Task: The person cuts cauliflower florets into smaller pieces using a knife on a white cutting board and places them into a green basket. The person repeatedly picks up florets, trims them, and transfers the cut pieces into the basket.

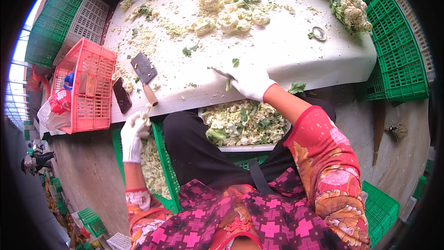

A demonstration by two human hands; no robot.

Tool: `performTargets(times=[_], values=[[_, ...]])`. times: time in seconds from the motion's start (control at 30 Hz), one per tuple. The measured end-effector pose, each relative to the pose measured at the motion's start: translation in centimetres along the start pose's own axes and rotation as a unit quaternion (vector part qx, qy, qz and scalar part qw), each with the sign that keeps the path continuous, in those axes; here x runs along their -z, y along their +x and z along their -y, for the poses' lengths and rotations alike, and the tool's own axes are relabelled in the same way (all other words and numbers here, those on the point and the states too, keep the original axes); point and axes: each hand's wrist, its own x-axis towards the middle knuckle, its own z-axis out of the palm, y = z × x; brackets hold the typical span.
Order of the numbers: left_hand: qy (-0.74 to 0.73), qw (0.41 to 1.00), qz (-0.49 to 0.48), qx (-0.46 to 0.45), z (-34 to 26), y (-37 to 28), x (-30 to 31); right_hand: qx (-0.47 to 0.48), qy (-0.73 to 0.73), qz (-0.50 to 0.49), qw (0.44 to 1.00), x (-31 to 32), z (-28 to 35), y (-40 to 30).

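Note:
My left hand (134, 134), in a white knit glove, pinches a small pale cauliflower piece (148, 110) above a green crate of florets (156, 170) beside my leg. In a white glove too, my right hand (248, 80) is closed over the table's near edge around a small knife (222, 73), whose dark blade points left; a green stem (228, 85) shows beneath the fingers. Cauliflower pieces (229, 14) and leaves lie across the white table (291, 55). A cleaver (144, 69) with a wooden handle rests left of centre. Between my knees stands a container of trimmings (246, 125).
A dark phone (122, 95) lies beside a pink crate (93, 86) at the table's left. Whole cauliflower heads (350, 7) line the far right edge, with stacked green crates (399, 45) beyond. A round object (319, 33) sits on the table. Another person (36, 159) is far left.

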Motion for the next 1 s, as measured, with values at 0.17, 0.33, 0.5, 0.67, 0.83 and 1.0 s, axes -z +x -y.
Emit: performTargets(times=[0.17,0.33,0.5,0.67,0.83,1.0], values=[[0.563,0.814,-0.059,0.125,5.5,-6.4,6.7,-0.072,0.084,0.085,0.99,3.5,1.2,-4.4],[0.3,0.939,0.018,-0.166,-2.1,4.3,-5.4,-0.118,0.196,-0.05,0.972,3.4,0.1,-3.2],[0.45,0.816,-0.004,-0.364,-7.4,18.5,-20.1,-0.168,0.248,-0.022,0.954,4.1,0.5,-3.5],[0.373,0.872,0.044,-0.315,-8.1,25.6,-24.8,-0.191,0.214,-0.059,0.956,4.9,-0.8,-3.9],[-0.111,0.978,0.172,-0.044,-7.6,24.4,-22.6,-0.199,0.237,-0.075,0.948,6.4,-0.8,-3.7],[-0.342,0.883,0.316,-0.061,-7.7,18.1,-17.7,-0.184,0.225,-0.117,0.95,5.3,-1.0,-4.5]])
